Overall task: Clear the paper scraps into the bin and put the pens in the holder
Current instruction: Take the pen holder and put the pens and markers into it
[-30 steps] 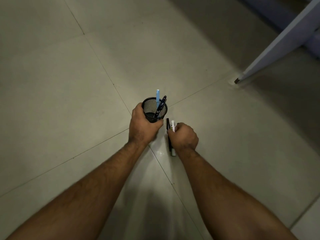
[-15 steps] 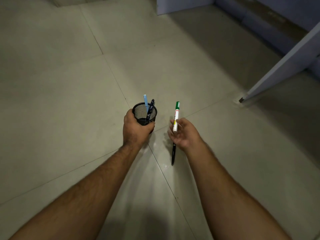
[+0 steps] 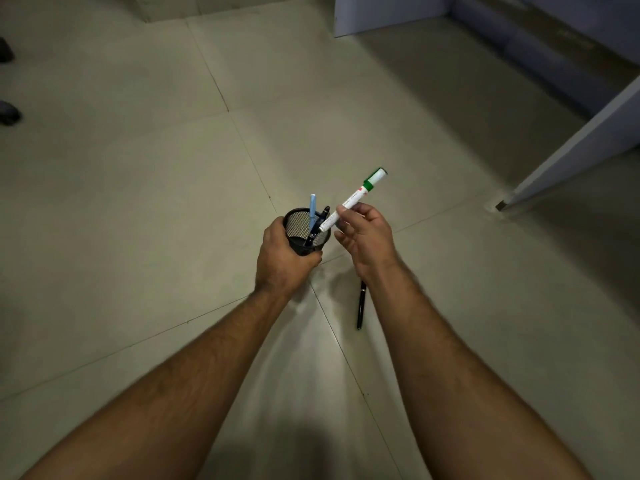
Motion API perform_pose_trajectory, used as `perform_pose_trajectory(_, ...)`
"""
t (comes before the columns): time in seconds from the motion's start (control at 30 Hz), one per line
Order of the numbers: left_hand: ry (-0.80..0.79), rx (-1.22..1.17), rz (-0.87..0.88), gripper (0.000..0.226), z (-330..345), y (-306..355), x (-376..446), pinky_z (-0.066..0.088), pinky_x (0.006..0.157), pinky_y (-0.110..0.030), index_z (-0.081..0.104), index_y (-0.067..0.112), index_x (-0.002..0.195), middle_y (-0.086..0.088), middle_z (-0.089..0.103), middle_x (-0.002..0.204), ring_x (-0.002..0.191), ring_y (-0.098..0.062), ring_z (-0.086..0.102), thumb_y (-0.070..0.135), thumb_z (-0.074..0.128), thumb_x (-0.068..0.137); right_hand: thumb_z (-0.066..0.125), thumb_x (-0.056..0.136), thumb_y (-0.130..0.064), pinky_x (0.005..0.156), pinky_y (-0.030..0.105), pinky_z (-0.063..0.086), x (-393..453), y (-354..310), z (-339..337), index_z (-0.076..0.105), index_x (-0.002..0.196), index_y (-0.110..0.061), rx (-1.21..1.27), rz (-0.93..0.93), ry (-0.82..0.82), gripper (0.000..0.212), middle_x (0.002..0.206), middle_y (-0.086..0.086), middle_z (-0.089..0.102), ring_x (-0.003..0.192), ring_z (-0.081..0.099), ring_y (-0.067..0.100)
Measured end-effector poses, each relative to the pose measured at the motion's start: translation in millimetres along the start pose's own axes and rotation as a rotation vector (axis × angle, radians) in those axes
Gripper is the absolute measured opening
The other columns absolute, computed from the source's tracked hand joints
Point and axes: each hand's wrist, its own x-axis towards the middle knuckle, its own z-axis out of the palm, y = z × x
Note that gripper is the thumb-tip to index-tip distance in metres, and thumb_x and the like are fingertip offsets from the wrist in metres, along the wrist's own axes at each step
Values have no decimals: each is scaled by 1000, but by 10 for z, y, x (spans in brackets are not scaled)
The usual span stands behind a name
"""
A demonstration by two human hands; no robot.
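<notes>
My left hand [image 3: 281,259] grips a black mesh pen holder [image 3: 300,226] above the tiled floor. A light blue pen [image 3: 312,211] and a dark pen [image 3: 318,224] stand inside it. My right hand [image 3: 367,237] pinches a white marker with a green cap [image 3: 354,199] between thumb and fingers. The marker is tilted, its lower end at the holder's rim and its cap pointing up to the right. A black pen [image 3: 361,308] lies on the floor beside my right forearm. No paper scraps or bin show.
A grey slanted panel or furniture leg [image 3: 568,157] meets the floor at the right. A pale wall corner [image 3: 384,12] stands at the top. Two dark objects [image 3: 8,112] lie at the left edge. Bare floor tiles surround my hands.
My right hand lifted the white marker off the floor, leaving the black pen there, and tilted it over to the holder's rim. My left hand raised the holder slightly.
</notes>
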Motion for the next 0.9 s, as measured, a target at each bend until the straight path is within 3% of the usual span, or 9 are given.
perform_pose_trajectory(0.13,-7,18,33,67,-50,11,-30,52,77,-28,52,22,121,2,57,114,96,-15,58,34,80,61,74,82,-3,65,13,48,-51,106,143,65,96,-12,-306,-121,-27,18,83,0,69,71,66,1)
perform_pose_trajectory(0.27,1,12,64,64,-105,6,-45,54,76,-31,52,24,120,4,57,112,94,-12,59,35,79,63,80,76,-7,77,23,53,-38,220,179,71,86,-15,-407,-188,-2,15,89,-1,73,86,69,11)
perform_pose_trajectory(0.37,3,15,71,68,-145,5,-55,56,76,-29,51,24,122,4,56,114,95,-11,59,40,81,63,81,77,-11,75,26,53,-7,218,180,73,92,-11,-409,-194,38,17,85,2,68,79,65,12)
perform_pose_trajectory(0.47,4,31,62,73,-183,-19,-55,57,78,-29,50,23,124,3,56,115,97,-12,59,42,82,62,81,78,-15,63,19,49,1,191,212,66,97,-12,-408,-210,46,25,73,1,57,67,58,11)
perform_pose_trajectory(0.57,11,41,60,74,-211,-20,-63,56,77,-28,50,22,125,3,56,116,97,-13,59,41,82,62,81,79,-20,61,18,48,-5,180,267,65,98,-11,-343,-233,84,26,76,1,59,68,58,9)
perform_pose_trajectory(0.7,18,45,8,71,-230,-23,-81,58,78,-35,51,22,123,3,56,115,96,-15,60,39,80,60,70,85,-19,68,26,48,-20,293,97,67,86,-15,-269,-158,314,6,81,0,65,76,59,14)
perform_pose_trajectory(0.8,-18,52,-32,71,-169,-35,-144,57,79,-37,51,22,123,3,55,115,96,-15,59,37,80,60,64,84,-19,68,23,41,-110,492,-243,68,87,-17,-597,-63,499,5,84,1,68,79,60,21)
perform_pose_trajectory(0.9,-53,19,-56,71,-44,-11,-199,57,79,-34,52,22,121,3,56,115,97,-16,60,39,80,59,67,82,-21,72,23,42,-204,681,-538,70,104,-17,-855,27,526,22,101,5,72,89,66,26)
